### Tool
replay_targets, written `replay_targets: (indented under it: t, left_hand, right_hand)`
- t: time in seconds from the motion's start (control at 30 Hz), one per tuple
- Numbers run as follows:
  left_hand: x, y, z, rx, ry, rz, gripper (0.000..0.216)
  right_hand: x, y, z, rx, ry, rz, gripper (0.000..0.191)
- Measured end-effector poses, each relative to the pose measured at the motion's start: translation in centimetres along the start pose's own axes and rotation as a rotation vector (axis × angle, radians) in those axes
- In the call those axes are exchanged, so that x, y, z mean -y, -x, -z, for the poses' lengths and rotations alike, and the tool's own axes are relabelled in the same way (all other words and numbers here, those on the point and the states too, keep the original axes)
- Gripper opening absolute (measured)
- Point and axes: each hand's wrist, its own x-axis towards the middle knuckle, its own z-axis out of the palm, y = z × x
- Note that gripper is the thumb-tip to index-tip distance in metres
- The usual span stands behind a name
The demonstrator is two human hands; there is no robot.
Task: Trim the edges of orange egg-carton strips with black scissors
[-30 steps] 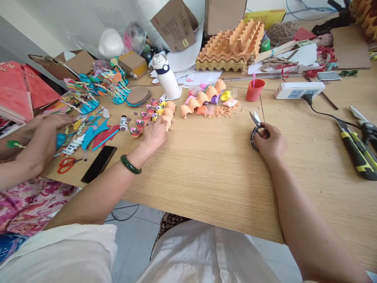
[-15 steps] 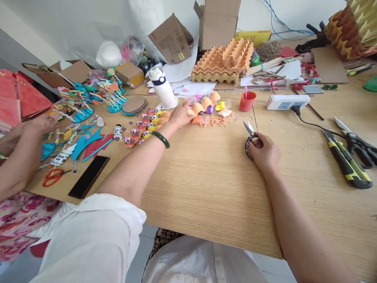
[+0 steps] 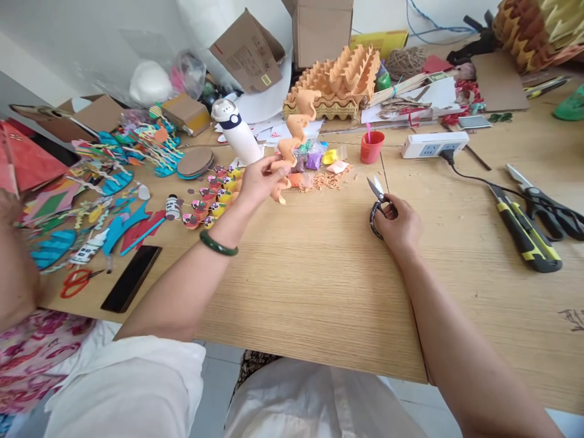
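Observation:
Pinched in my left hand [image 3: 260, 180] is an orange egg-carton strip [image 3: 292, 135], raised above the table and tilted upward at its far end. Below and left of that hand sit rows of small painted egg-cup figures [image 3: 212, 198]. Packets of coloured clay [image 3: 314, 159] and a heap of orange shavings [image 3: 332, 177] lie just behind the strip. My right hand [image 3: 400, 225] rests on the table with its fingers in the handles of small scissors [image 3: 378, 204]. Their blades are slightly apart and point away from me.
A red cup [image 3: 371, 148], a power strip [image 3: 434, 145], a utility knife [image 3: 524, 228] and large scissors [image 3: 550, 207] lie to the right. Stacked egg trays [image 3: 331, 85] and a white bottle [image 3: 237, 134] stand behind. Left are a phone [image 3: 131, 278], orange-handled scissors [image 3: 76, 283] and another person's arm [image 3: 16, 255].
My left hand has lifted the egg-carton strip off the table and drawn it nearer, turning it upward. My right hand keeps hold of the scissors. The other person's hand has moved left.

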Motion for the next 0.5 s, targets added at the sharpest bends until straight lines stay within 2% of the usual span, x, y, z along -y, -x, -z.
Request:
replay_targets:
  t: [0.1, 0.2, 0.37, 0.5]
  left_hand:
    - [0.4, 3.5, -1.9, 0.106, 0.52, 0.027, 0.055]
    - [1.0, 6.9, -4.3, 0.251, 0.803, 0.101, 0.051]
    - [1.7, 10.5, -7.3, 0.365, 1.084, 0.247, 0.041]
    - [2.2, 11.1, -8.4, 0.4, 1.111, 0.21, 0.045]
  right_hand:
    - [0.3, 0.5, -0.2, -0.029, -0.093, 0.048, 0.048]
    - [0.9, 1.3, -0.7, -0.012, -0.219, 0.076, 0.047]
    - [2.0, 3.1, -1.1, 0.091, -0.35, 0.099, 0.047]
    - [3.0, 4.2, -0.8, 0.181, -0.381, 0.129, 0.043]
